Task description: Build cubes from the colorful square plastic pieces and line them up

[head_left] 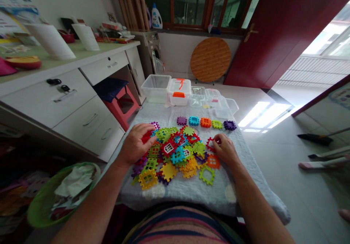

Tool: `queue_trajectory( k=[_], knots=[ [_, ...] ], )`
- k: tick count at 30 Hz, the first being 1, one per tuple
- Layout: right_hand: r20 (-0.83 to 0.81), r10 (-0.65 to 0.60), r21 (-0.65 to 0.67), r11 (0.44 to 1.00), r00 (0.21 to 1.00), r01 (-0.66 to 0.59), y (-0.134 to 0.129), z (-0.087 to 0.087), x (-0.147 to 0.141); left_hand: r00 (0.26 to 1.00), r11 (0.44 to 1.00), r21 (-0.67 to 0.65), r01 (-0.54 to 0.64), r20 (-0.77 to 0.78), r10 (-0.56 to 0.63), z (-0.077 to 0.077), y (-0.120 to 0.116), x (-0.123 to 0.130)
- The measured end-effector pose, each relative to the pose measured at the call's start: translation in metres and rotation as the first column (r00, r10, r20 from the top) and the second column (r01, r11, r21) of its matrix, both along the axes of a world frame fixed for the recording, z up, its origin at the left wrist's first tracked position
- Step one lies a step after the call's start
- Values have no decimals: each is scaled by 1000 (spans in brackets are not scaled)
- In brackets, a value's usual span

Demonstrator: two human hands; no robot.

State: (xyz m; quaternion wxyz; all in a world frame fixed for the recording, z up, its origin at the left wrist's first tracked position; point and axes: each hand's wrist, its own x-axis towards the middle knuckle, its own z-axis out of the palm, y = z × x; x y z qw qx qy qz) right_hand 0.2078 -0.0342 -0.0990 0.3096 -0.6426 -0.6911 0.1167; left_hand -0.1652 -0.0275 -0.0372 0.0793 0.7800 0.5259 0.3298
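Observation:
A heap of colourful plastic building tiles (168,171) with notched edges lies on the cloth-covered table. At the heap's left side, my left hand (136,142) is curled with thumb and fingers around a red tile (147,137). On the right, my right hand (225,148) pinches the edge of a red frame-shaped tile (210,144). Below it lie an orange window tile (213,161) and a green open-frame tile (207,175). Behind the heap, several tiles stand in a row, among them a purple tile (181,121), a blue tile (194,121) and an orange tile (206,122).
Along the table's far edge stand an open clear bin (155,87), a lidded box with orange latches (179,94) and smaller clear containers (197,95). A green laundry basket (41,215) is at left, near a pink stool (120,105). White drawers (90,118) line the left side.

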Motion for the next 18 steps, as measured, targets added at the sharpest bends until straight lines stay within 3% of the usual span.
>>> queue_trajectory(
  k=[2, 5, 7, 9, 13, 15, 18],
  knots=[
    [-144, -46, 21, 999, 988, 49, -1, 4, -5, 981, 983, -102, 150, -106, -160, 6, -11, 19],
    [-303, -51, 145, 984, 952, 99, -4, 12, -22, 948, 959, -194, 208, -204, -246, 5, -22, 40],
    [-310, 35, 271, 961, 950, 54, -7, 16, -39, 938, 956, -229, 183, -251, -239, 1, -23, 46],
    [-253, 172, 343, 936, 952, -78, -12, 19, -55, 934, 959, -243, 148, -285, -216, -2, -22, 48],
    [-175, 433, 291, 881, 884, -374, -21, 21, -74, 935, 967, -234, 104, -308, -175, -5, -20, 48],
    [-188, 463, 283, 870, 866, -403, -24, 22, -74, 936, 970, -225, 95, -313, -165, -6, -21, 50],
    [-181, 390, 309, 894, 903, -324, -24, 23, -68, 935, 976, -200, 86, -322, -148, -7, -23, 51]
  ],
)
